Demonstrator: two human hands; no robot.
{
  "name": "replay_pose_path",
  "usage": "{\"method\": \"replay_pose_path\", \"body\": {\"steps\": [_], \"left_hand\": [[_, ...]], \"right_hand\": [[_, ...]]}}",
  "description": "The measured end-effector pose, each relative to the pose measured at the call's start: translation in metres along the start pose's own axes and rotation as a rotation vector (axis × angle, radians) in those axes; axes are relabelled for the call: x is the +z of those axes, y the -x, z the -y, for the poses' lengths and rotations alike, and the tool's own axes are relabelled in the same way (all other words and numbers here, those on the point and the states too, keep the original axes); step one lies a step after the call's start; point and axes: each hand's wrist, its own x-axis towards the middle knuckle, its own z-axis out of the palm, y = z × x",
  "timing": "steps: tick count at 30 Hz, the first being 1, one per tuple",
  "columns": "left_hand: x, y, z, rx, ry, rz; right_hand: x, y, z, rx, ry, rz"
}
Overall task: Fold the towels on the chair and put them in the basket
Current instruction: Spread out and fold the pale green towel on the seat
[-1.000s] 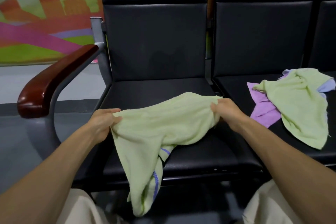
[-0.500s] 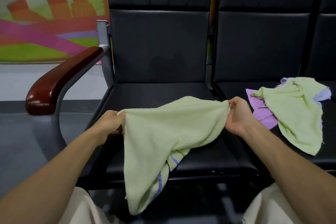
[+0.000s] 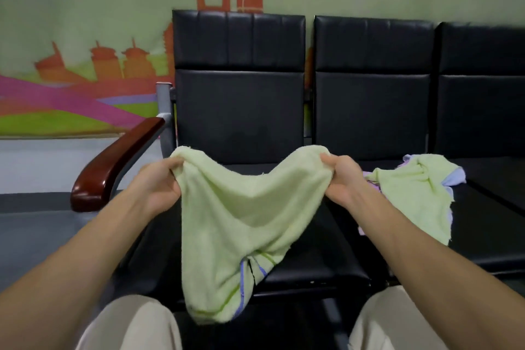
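Pale green towel (image 3: 247,224) hangs between both hands above the black chair seat (image 3: 321,261); the left hand (image 3: 159,187) pinches one top corner, the right hand (image 3: 342,179) the other. On the next seat (image 3: 488,239) to the right lies a crumpled towel heap (image 3: 412,190).

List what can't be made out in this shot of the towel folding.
- Basket: nowhere in the head view, outside the frame.
- Fingertips of the left hand and right hand: buried in the held green towel's bunched corners.
- On the next seat: the top green towel covers the purple cloth and blue cloth, so their count and shape are unclear.
- Held towel's lower corners: crumpled together at the striped hem.
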Motion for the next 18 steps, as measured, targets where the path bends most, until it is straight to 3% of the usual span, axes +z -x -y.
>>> {"method": "replay_pose_path", "body": {"steps": [4,9,14,18], "left_hand": [[0.019,0.030,-0.053,0.166,-0.148,0.059],[0.043,0.073,-0.105,0.374,-0.176,0.003],[0.048,0.096,-0.155,0.624,-0.219,-0.055],[0.039,0.099,-0.171,0.689,-0.411,-0.063]], "right_hand": [[0.032,0.029,0.044,-0.100,-0.095,0.008],[0.067,0.068,0.091,-0.236,-0.086,0.080],[0.085,0.090,0.136,-0.468,0.009,-0.087],[0.082,0.098,0.146,-0.524,0.078,-0.065]]}}
